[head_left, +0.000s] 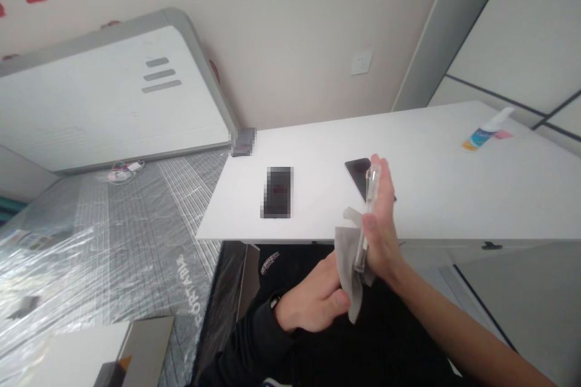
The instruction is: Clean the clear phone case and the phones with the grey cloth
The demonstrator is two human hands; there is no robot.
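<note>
Gripping clear case (371,184): right hand (384,239); left hand (313,303) pinches grey cloth (347,257) against it; dark phone (355,170) farther, on counter (436,193).

The table (436,193) has a flat white top with a straight near edge and a far edge adjoining the wall. A dark, pixelated item (243,142) is located at the far left corner. A larger dark, pixelated rectangle (277,192) lies nearer the front edge, left of centre. A thin dark slab (356,170) lies diagonally to its right, partly hidden from view. A white, blue and yellow bottle (485,131) is positioned toward the far right, with a small pink item (503,134) just beside it.
</note>
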